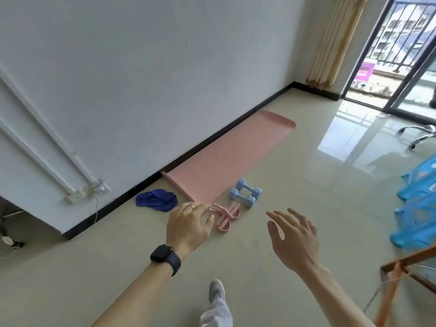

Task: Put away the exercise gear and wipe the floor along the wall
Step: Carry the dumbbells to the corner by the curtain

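Observation:
A pink exercise mat (232, 156) lies unrolled on the floor along the white wall. Two light blue dumbbells (245, 195) sit at its near corner. A pink pedal resistance puller (226, 215) lies just in front of them. A crumpled blue cloth (157, 199) rests by the black baseboard, left of the mat. My left hand (188, 226), with a ring and a black watch on the wrist, is held out with relaxed fingers, partly covering the puller in view. My right hand (293, 239) is spread open in the air and holds nothing.
Blue plastic stools (416, 204) stand at the right, with an orange-framed stand (405, 274) near them. A chair's wheeled base (420, 135) is by the glass balcony door. A power strip with cables (88, 191) hangs on the wall at left. My shoe (217, 289) is below.

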Demonstrator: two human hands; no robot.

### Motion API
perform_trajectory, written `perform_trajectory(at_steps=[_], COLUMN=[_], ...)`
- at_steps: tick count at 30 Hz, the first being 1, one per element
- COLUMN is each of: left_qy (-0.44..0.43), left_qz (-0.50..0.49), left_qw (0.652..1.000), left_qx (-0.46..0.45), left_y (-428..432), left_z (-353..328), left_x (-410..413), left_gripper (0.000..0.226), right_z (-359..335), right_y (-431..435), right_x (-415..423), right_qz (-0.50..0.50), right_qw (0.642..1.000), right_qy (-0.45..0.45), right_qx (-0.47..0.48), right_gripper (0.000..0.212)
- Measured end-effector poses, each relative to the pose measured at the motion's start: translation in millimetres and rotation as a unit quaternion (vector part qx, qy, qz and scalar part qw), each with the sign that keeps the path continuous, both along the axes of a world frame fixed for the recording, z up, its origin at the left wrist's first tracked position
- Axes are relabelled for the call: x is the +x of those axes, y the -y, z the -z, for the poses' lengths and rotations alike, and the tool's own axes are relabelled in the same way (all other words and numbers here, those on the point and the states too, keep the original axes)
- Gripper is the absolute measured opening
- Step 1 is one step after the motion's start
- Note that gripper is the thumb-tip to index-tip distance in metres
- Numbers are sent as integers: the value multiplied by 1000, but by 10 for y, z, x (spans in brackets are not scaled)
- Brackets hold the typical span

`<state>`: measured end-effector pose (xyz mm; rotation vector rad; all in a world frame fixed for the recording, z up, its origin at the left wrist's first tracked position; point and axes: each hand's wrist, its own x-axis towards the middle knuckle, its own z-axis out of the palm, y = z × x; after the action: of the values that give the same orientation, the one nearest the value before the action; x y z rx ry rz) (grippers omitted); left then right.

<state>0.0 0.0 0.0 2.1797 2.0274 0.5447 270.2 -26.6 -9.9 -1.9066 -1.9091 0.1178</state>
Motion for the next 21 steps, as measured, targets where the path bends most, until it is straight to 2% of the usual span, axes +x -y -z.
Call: perform_trajectory(at_steps=[11,16,21], left_qy=[6,22,-11], left_qz=[29,27,19], left_qw=[995,990,987], left_qx=[-94,-138,-162], left_y=[-2027,-2774,-3523], left_z=[338,490,699], left_x=[430,774,1167], left_gripper=[50,40,43], right_z=[37,144,481], right_y=[-1755,-2524,-3491], right_x=[432,789,1175], right_qz=[32,34,-5], right_qw=[995,990,985], right_qy=[35,31,23], right_qx=[-88,-132,-173], right_gripper=[50,47,48])
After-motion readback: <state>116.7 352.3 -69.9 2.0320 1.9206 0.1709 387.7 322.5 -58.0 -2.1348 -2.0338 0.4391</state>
